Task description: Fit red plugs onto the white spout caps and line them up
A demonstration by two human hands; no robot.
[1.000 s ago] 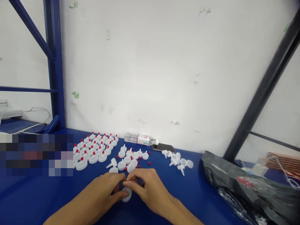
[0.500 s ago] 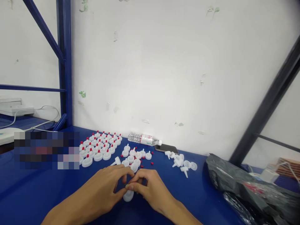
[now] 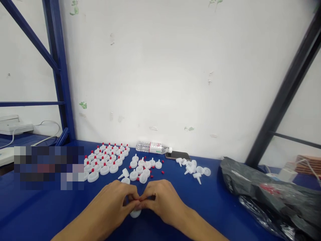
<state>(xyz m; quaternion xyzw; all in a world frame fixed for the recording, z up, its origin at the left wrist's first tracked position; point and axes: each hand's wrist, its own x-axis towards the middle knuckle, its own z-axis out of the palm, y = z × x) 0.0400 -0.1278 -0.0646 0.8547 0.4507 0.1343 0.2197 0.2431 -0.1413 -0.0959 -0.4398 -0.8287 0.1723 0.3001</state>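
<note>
Both of my hands meet above a white plastic spout cap, whose round base shows below the fingertips. My left hand pinches at its top with thumb and fingers. My right hand is closed in a pinch at the same spot, thumb and forefinger against the left fingertips. The spout and whatever lies between the right fingers are hidden. Just beyond the hands lie loose white spout caps and several small red tips.
Rows of white caps with red tips stand at left. A clear bottle and a phone lie along the wall. More white spout caps are scattered at right, near a grey plastic bag. The table is blue.
My fingers have drawn together over the spout cap, covering more of it. My right fingertips now press against the left ones. The camera view has shifted slightly.
</note>
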